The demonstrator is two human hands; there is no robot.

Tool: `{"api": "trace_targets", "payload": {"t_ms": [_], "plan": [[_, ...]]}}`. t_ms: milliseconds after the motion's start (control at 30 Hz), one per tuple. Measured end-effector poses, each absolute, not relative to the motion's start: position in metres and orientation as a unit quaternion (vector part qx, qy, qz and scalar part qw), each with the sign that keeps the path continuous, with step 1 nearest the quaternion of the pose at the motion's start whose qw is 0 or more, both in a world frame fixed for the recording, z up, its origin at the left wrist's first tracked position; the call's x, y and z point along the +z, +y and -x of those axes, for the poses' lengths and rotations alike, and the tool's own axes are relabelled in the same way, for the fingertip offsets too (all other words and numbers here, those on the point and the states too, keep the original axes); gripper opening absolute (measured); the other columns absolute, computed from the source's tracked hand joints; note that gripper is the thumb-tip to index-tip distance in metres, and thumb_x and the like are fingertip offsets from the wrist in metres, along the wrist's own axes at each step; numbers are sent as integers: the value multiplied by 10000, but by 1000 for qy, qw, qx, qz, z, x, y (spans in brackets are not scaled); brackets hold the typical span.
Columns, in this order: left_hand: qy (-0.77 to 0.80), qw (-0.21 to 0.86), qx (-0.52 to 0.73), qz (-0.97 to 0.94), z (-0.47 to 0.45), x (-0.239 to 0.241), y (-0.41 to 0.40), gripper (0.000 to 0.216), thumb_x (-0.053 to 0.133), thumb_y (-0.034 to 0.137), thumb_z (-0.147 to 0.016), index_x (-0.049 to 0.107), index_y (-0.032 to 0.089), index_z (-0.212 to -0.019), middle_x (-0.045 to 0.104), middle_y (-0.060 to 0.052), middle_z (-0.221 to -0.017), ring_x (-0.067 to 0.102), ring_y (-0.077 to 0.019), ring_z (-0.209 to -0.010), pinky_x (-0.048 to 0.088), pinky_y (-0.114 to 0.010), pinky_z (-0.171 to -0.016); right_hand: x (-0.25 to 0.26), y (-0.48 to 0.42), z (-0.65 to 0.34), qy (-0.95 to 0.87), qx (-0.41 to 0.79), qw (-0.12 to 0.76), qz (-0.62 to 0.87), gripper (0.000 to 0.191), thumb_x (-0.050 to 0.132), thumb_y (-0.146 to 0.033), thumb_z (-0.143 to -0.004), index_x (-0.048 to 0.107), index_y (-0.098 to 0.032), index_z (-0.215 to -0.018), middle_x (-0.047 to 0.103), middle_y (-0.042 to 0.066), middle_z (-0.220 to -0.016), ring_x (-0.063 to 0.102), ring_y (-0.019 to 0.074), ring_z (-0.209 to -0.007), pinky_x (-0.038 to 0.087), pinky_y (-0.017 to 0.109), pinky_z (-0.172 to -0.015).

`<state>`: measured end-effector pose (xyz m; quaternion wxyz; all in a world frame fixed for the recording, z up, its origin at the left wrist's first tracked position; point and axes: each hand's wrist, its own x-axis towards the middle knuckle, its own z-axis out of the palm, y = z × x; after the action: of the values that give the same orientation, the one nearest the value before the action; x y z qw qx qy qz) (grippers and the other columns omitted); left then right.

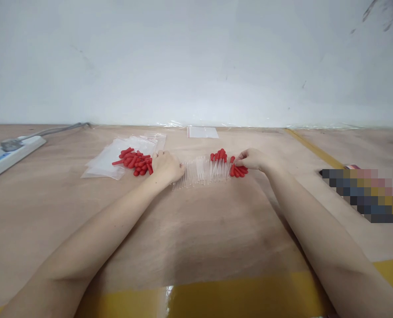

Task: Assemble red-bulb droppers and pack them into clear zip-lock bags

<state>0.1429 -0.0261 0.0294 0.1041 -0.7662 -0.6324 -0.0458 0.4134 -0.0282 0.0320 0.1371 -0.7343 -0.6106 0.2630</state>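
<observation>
My left hand [166,166] is curled at the right edge of a pile of red rubber bulbs [137,161]. Its fingertips are mostly hidden, so what they hold does not show. My right hand [252,159] pinches a dropper [232,160] near its red bulb. Between my hands lies a row of clear, thin pipette tubes [196,171]. Toward the right of that row, several tubes carry red bulbs [220,155] on their far ends. More red bulbs [239,171] lie just below my right fingertips.
Clear plastic bags [100,161] lie under and behind the bulb pile. A small white zip bag [203,132] is near the wall [196,66]. On the left stands a power strip [16,154] with a grey cable. A pixelated object [365,194] lies to the right, by yellow tape [315,148].
</observation>
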Motion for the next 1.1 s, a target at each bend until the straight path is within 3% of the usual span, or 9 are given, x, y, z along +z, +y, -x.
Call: {"api": "trace_targets", "payload": {"t_ms": [133,267,467,567,700,900,1100], "plan": [[-633,64,-53,770,-141,38,-26,364,380,341,-778,657,106,-753,602,-178,-915,507,-342,-951,388,-413,-777,29,-25,-414,-605,271,147,734,90,622,-204,-642,549,-158,-617,590,26,-548,544,125,-540,417,226,-520],[-610,6,-97,787,-138,52,-24,348,342,343,-829,566,149,-647,600,-141,-751,567,-292,-805,415,-372,-658,28,-24,-416,-593,268,171,739,79,623,-195,-641,552,-166,-622,578,20,-562,529,123,-546,412,230,-515],[-513,-155,-271,800,-129,59,-25,99,336,258,-869,397,186,-840,541,-6,-572,515,-149,-525,393,-282,-512,38,-31,-412,-596,260,216,728,109,609,-246,-694,540,-169,-659,600,42,-624,533,130,-569,421,247,-535],[-467,-103,-302,824,-120,48,-31,90,347,260,-866,398,187,-855,512,7,-624,483,-132,-544,373,-261,-514,47,-36,-399,-625,183,279,706,118,584,-272,-731,572,-160,-769,620,53,-713,547,133,-624,426,249,-571],[-394,-48,-321,860,-105,23,-44,128,354,236,-868,437,169,-939,551,-29,-784,529,-147,-704,412,-270,-623,39,-45,-364,-698,121,400,582,290,558,-281,-766,564,-155,-1027,615,54,-820,551,139,-694,442,268,-642],[-327,31,-369,870,-96,-7,-49,143,398,220,-877,527,160,-894,600,-52,-805,562,-145,-756,441,-259,-690,-1,-70,-308,-807,104,444,375,180,492,-215,-827,615,-171,-951,574,65,-842,543,148,-782,446,286,-706],[-304,74,-375,873,-94,-11,-50,140,461,229,-864,576,172,-921,650,-47,-855,591,-154,-781,454,-269,-721,-13,-74,-298,-811,97,443,370,166,480,-227,-841,612,-187,-933,566,65,-823,535,161,-773,447,300,-686]]}}
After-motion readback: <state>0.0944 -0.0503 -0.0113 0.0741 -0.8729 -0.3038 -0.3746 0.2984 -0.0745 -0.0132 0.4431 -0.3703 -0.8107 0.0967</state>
